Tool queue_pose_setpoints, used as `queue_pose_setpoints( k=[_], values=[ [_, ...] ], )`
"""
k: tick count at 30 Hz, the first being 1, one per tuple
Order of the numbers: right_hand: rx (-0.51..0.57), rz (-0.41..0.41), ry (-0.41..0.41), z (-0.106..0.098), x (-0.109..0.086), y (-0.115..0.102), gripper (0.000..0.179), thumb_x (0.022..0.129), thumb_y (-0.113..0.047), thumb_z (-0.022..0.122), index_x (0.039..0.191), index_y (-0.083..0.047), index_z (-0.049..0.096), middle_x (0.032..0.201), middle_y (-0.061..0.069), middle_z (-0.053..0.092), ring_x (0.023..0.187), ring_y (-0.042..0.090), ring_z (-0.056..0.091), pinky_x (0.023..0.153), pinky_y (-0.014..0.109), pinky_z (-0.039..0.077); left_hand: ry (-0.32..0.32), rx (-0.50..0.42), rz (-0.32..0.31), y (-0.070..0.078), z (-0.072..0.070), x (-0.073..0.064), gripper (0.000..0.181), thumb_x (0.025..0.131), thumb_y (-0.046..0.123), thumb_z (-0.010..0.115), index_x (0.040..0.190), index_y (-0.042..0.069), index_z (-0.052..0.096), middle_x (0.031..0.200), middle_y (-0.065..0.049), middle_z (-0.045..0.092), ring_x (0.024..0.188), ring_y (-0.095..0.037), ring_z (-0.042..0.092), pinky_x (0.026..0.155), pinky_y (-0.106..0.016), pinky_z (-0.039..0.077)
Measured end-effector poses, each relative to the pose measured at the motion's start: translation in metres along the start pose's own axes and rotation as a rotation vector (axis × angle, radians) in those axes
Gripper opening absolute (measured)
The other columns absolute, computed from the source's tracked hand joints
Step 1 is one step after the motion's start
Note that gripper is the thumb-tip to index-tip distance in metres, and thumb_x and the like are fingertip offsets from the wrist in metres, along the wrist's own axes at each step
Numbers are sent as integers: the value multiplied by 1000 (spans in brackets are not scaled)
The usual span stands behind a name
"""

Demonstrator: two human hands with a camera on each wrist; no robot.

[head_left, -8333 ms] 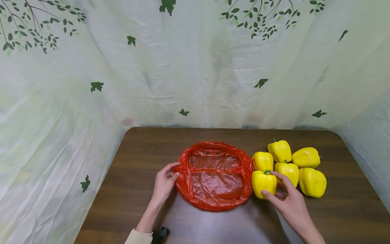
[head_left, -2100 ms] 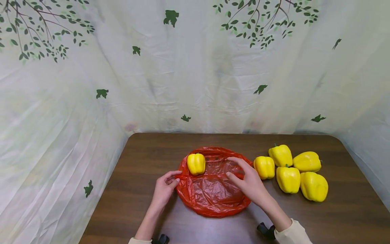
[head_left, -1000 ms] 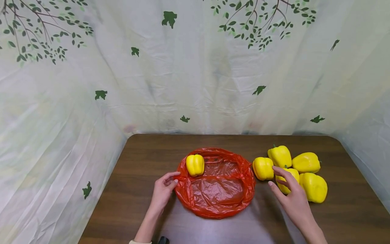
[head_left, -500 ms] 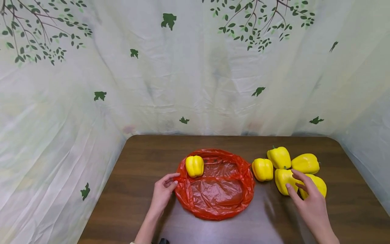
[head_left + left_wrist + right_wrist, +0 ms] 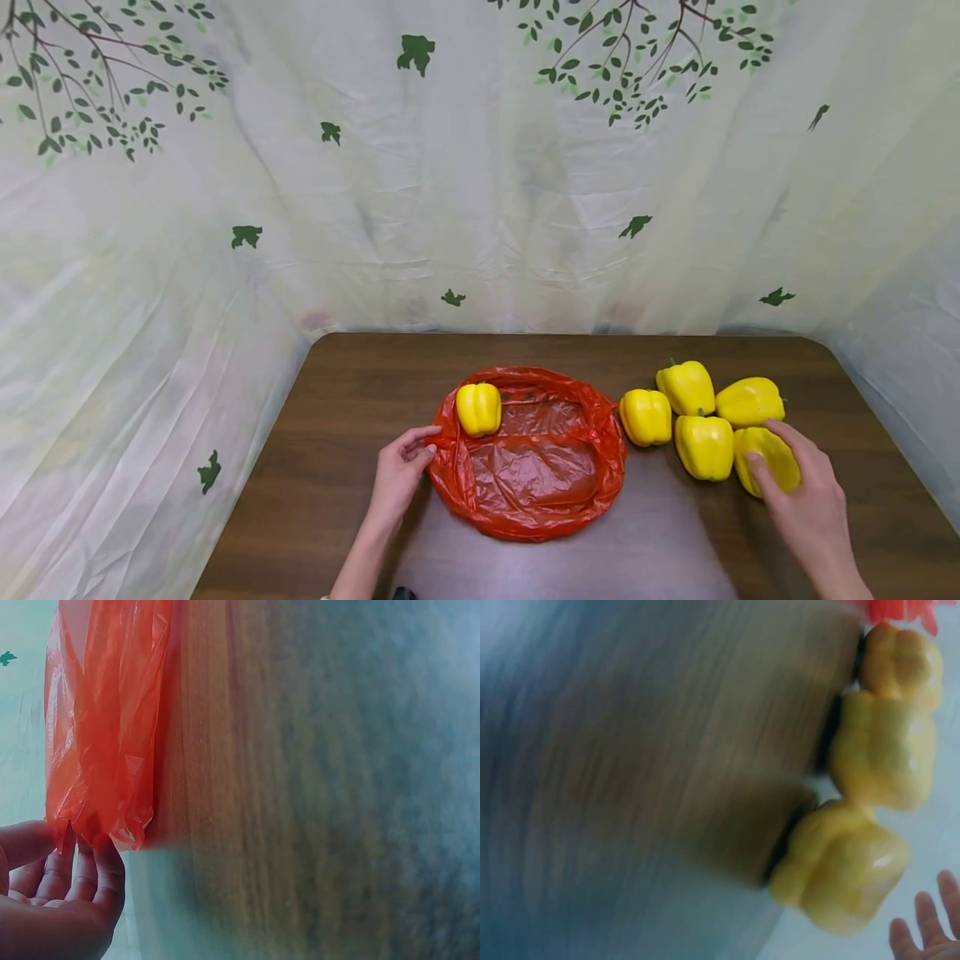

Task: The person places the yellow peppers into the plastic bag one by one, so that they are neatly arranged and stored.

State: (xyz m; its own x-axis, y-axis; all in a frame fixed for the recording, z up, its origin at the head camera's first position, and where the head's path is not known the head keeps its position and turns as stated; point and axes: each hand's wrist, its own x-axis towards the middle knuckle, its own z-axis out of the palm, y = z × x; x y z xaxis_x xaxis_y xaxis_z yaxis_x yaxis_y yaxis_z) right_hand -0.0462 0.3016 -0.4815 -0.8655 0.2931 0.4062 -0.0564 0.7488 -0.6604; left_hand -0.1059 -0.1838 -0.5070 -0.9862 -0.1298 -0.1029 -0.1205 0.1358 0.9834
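Observation:
A red plastic bag (image 5: 536,492) lies spread with its mouth facing up, and one yellow bell pepper (image 5: 478,409) sits at its back left. My left hand (image 5: 400,471) pinches the bag's left edge; in the left wrist view thumb and fingers (image 5: 88,874) meet on the thin plastic. My right hand (image 5: 810,500) is over the front-right yellow pepper (image 5: 767,457), overlapping its right side in the head view. In the right wrist view the fingers (image 5: 928,919) are spread and a gap shows between them and the nearest pepper (image 5: 844,866).
Right of the bag, more yellow peppers lie close together: one by the bag's edge (image 5: 646,417), one in front (image 5: 703,448), and two at the back (image 5: 686,387). The brown wooden table (image 5: 360,375) ends at a leaf-printed curtain (image 5: 525,167).
A pepper went from the right-hand group into the bag, and my right hand let it go. That hand then moved right across the peppers. My left hand stays on the bag's edge.

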Motion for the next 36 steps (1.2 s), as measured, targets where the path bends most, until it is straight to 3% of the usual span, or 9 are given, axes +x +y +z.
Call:
queue_pose_setpoints(
  k=[2,5,7,10,15,20,24,31,36],
  values=[
    [-1,-1,-37,-1,3,8,46,91,-5,67,134,1,53,138,25,49,121,50,40,104,65,27,-7,5,-11,8,-1,-3,26,91,-5,62,117,-3,69,104,-18,65,76,-20,57,60,-25,49],
    [-12,22,-107,-2,7,20,48,95,-11,64,136,5,48,145,29,39,123,56,34,100,72,22,-5,9,-18,13,-1,-5,26,91,-6,62,116,-3,69,104,-18,65,78,-22,58,62,-25,51],
    [-20,48,-148,-2,9,27,51,97,-16,62,139,7,44,148,31,33,127,58,30,101,73,19,3,16,-15,12,-1,-5,26,91,-6,62,115,-1,69,104,-18,65,78,-22,58,63,-25,51],
    [-31,94,-208,-2,11,34,56,100,-23,57,142,9,38,147,36,29,129,58,27,102,73,19,20,13,-6,-1,-1,0,26,91,-4,63,115,1,70,103,-16,66,77,-20,58,62,-24,50],
    [-56,184,-347,-4,16,42,69,102,-38,50,146,11,28,139,41,32,122,58,33,94,73,28,21,4,-4,0,-1,0,26,91,-5,63,115,1,70,104,-17,66,77,-20,58,63,-24,50],
    [-41,355,-476,-11,24,50,89,98,-55,47,151,9,16,143,42,26,120,56,33,90,71,32,13,-11,5,-1,0,0,26,91,-5,62,116,0,70,107,-17,66,79,-20,59,65,-23,51],
    [13,461,-511,-13,26,56,95,96,-59,49,152,8,11,146,42,22,120,54,34,89,66,38,-3,-20,1,-3,0,0,27,91,-6,61,117,-2,68,106,-18,66,78,-18,58,61,-23,49],
    [38,470,-532,-12,28,65,92,98,-57,46,152,8,10,144,42,23,118,53,35,89,63,39,-9,-25,-20,4,0,-3,27,90,-11,59,115,-5,68,104,-21,66,78,-22,58,61,-26,49],
    [47,434,-569,-15,28,68,85,101,-53,41,153,5,7,142,43,24,115,52,35,88,61,38,-6,-17,-10,-1,0,-3,28,91,-10,59,116,-2,69,106,-19,66,79,-20,58,63,-24,49]
  ],
)
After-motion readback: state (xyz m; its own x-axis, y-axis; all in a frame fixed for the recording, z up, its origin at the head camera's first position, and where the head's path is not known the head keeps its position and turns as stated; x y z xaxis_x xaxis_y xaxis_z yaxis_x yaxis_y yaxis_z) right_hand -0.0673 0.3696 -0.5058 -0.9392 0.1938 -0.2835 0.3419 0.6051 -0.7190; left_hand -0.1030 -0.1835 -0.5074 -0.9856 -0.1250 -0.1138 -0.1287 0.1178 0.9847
